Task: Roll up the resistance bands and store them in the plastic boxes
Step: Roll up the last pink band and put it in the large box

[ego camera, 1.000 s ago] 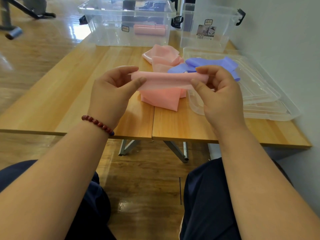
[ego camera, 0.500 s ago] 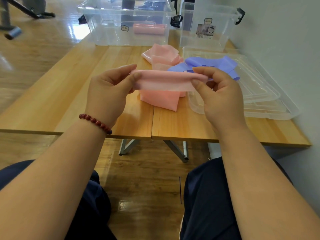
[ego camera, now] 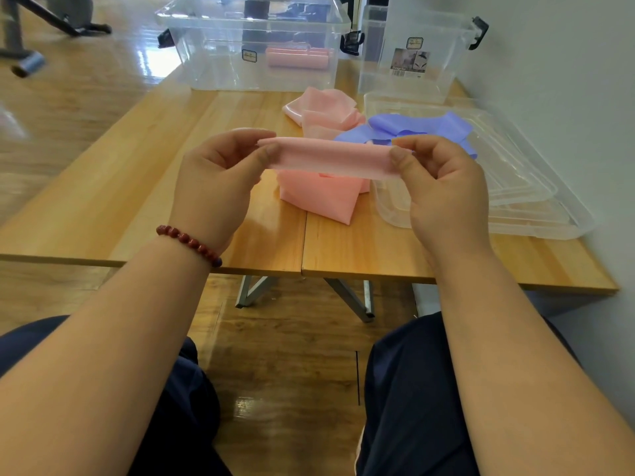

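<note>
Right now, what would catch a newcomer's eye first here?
The pink band is pinched between the left hand and right hand, above the table. Behind it, a purple band drapes over clear lids, and a pink roll lies in the large clear box.

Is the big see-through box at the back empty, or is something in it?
Not empty. One rolled pink band lies inside the big clear box, showing through its front wall.

Tabletop (ego camera: 137, 187) lay open left of the pink band (ego camera: 319, 197); right of it, stacked lids (ego camera: 536, 204) and purple band (ego camera: 429, 123) crowded in; behind it, wide box (ego camera: 213, 63) and tall box (ego camera: 436, 32) blocked passage.
</note>
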The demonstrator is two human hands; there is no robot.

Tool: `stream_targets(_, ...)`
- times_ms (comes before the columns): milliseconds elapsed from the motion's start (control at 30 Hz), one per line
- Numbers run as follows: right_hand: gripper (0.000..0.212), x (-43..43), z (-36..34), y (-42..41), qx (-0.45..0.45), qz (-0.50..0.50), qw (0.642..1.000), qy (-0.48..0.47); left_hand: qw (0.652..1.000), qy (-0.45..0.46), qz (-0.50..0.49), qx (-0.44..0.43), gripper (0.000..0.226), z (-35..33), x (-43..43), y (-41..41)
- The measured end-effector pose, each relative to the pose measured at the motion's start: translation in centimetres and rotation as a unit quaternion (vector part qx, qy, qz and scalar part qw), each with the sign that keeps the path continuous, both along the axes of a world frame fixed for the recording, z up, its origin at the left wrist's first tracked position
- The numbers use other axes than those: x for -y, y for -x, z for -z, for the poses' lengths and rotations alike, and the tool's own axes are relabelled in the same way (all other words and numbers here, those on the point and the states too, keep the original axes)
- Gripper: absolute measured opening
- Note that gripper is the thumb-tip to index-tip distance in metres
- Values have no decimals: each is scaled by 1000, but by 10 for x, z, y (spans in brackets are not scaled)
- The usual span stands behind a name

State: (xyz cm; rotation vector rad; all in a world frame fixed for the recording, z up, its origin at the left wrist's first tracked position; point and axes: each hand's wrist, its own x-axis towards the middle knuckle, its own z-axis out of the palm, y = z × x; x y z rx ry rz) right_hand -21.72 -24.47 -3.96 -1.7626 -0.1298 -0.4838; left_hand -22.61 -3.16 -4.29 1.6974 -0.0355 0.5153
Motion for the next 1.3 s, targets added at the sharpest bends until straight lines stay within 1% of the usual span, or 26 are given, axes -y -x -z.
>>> stream_targets(100, 16, 0, 1, 0, -3, -19, 1000, 14, 1000, -3, -6, -4, 11, 1, 0, -1)
stream_targets(267, 16, 0, 2, -2, -9, -11, 1000, 24, 1000, 6, -10, -8, 11, 2, 1, -2)
stream_targets(333, 13, 0, 3, -2, -6, -10, 999, 45, 1000, 9, -5, -13, 11, 2, 1, -2)
stream_targets(433, 4, 2, 5, -2, -2, -5, 998, 69, 1000, 1, -9, -22, 10, 2, 0, -2)
stream_targets(467, 2, 2, 5, -2, -2, -6, 998, 67, 1000, -2, -11, -25, 11, 2, 0, -2)
stream_targets(567, 12, 1, 4, -1, 3, -10, 999, 50, 999, -15, -16, -23, 13, 2, 1, -2)
stream_targets(600, 13, 1, 3, -1, 4, -8, 999, 51, 999, -16, -18, -23, 14, 2, 1, -2)
stream_targets(700, 6, 2, 5, -4, -8, -18, 999, 48, 999, -7, -17, -26, 12, 2, 0, -2)
stream_targets(800, 18, 4, 8, -5, -17, -32, 997, 70, 999, -1, -7, -33, 11, 1, -1, -1)
stream_targets(833, 19, 3, 8, -5, -13, -29, 996, 78, 999, -2, -7, -35, 14, 1, -1, -1)
stream_targets(933, 13, 2, 7, -5, 0, -17, 997, 79, 999, -12, -12, -38, 15, 1, -1, -2)
stream_targets(1200, 6, -1, 6, -3, 9, -16, 998, 66, 999, -27, -6, -37, 11, 2, 0, -1)
stream_targets(1300, 12, -1, 4, -1, 12, -14, 998, 64, 999, -17, -4, -37, 11, 1, 1, -1)
